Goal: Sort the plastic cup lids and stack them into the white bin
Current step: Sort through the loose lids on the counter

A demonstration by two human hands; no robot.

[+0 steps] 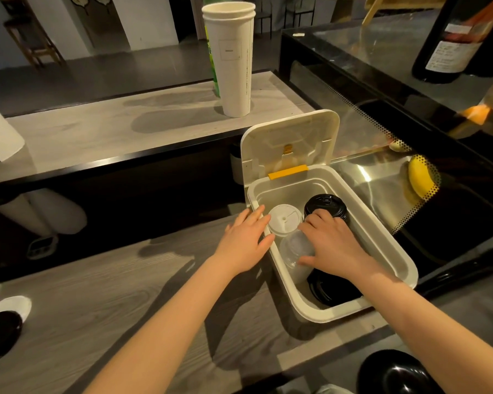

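Inside the white bin [325, 315], the right grip [332, 245] curls round the clear lid stack [295, 248] just to its left, while the flat-fingered left grip [245, 237] rests on the rim.

My worktop [97, 294]: grey wood grain, matt. White bin [382, 245]: smooth plastic with a soft sheen. Inside it, black lids [325, 206]: glossy plastic; white lid [284, 220]: matt plastic; clear lid [295, 247], in my right hand [335, 248]: translucent, smooth plastic. Tall cups [236, 66]: matt paper. Shelf beside the bin [376, 177]: shiny, reflective metal.
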